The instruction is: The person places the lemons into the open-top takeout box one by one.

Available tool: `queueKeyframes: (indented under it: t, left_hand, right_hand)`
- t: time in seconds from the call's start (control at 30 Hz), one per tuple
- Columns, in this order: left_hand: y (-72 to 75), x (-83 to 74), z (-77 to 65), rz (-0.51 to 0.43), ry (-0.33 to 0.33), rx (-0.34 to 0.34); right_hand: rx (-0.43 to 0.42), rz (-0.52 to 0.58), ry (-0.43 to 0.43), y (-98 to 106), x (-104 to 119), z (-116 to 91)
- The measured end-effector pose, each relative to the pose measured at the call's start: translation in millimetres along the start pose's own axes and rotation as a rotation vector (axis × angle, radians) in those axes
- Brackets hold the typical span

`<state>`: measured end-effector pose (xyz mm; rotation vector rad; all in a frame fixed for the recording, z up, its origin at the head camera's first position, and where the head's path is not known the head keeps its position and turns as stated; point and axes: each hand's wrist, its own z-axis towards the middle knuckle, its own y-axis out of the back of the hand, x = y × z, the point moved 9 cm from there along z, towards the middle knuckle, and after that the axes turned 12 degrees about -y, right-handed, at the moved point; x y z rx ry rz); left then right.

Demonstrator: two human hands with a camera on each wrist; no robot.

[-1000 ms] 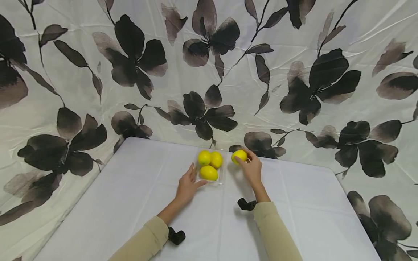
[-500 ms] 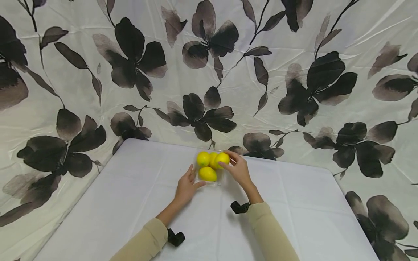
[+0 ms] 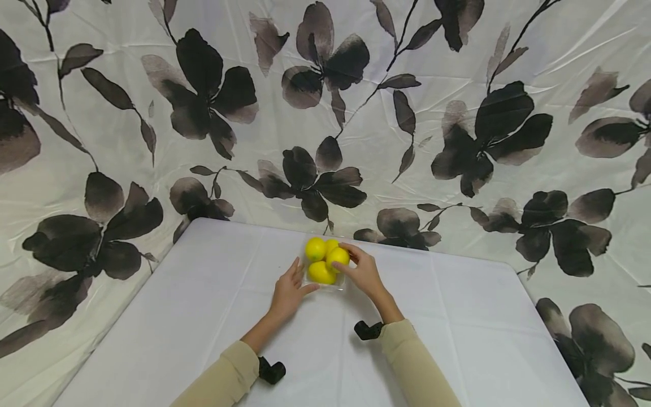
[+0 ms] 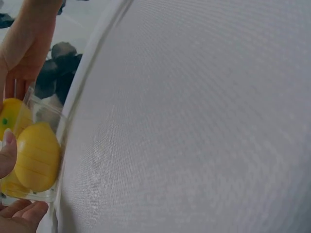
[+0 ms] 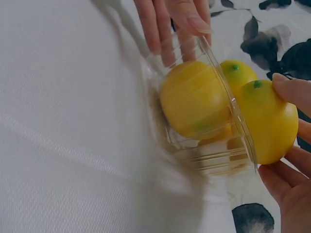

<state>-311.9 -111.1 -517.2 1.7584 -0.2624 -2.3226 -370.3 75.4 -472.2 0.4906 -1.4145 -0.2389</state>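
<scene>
A clear plastic container (image 3: pixel 342 282) stands at the far middle of the white table (image 3: pixel 203 316) with three yellow lemons (image 3: pixel 316 249) in it. My right hand (image 3: pixel 347 262) pinches a fourth lemon (image 3: pixel 338 257) and holds it at the container's right rim, above the others. In the right wrist view this held lemon (image 5: pixel 269 121) lies just outside the rim (image 5: pixel 228 109), next to a lemon inside (image 5: pixel 194 99). With straight fingers, my left hand (image 3: pixel 301 276) rests against the container's left wall, the thumb along its front. The left wrist view shows a lemon (image 4: pixel 36 155) behind the clear wall.
A white cloth with large dark flowers (image 3: pixel 203 102) hangs behind and beside the table. The table's far edge runs just past the container. Black wrist mounts (image 3: pixel 269 370) sit on both beige sleeves.
My right hand has carried the lemon leftward from the table beside the container to the container's right rim. The left hand has stayed against the container.
</scene>
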Motion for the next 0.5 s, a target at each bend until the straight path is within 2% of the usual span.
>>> queueKeyframes:
  t: [0.17,0.33,0.5]
  left_hand:
    - [-0.7,-0.6,2.4,0.017,-0.004,0.009]
    - [2.2,-4.3,1.6,0.018,0.003,-0.022]
    - [4.7,-15.5,0.6,0.126,-0.011,-0.032]
  right_hand:
    - [-0.005,-0.005,-0.001,1,-1,-1]
    - [-0.029,-0.042,0.013,4,1,-5]
    - [-0.086,-0.131,0.035,17,7,-19]
